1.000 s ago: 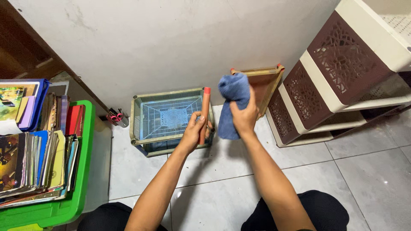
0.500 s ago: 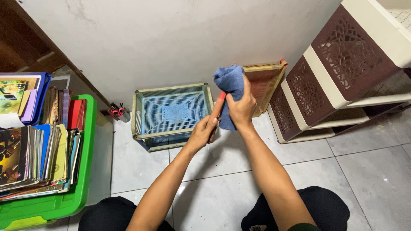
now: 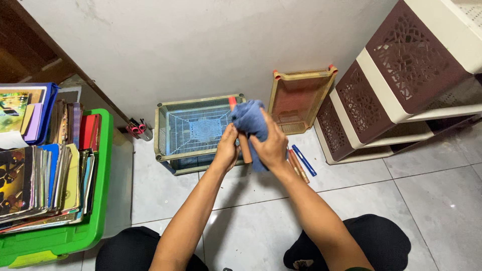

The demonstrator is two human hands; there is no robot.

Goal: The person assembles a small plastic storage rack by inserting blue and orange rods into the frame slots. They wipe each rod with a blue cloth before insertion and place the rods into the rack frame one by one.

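Observation:
My left hand grips a brown tube with a red end cap, held nearly upright above the floor. My right hand presses a bunched blue cloth around the upper part of the tube. Only the red cap and a short brown stretch of the tube show past the cloth. Both hands are close together in front of a blue mesh shelf tray with a beige frame.
A brown tray leans on the wall. Brown tubes and a blue one lie on the tile floor. A brown-and-cream drawer unit stands right. A green bin of books sits left, more tubes by the wall.
Both hands have dropped and shifted left. The cloth has gone from beside the tube to wrapped over its upper part. The leaning tray and floor tubes are uncovered.

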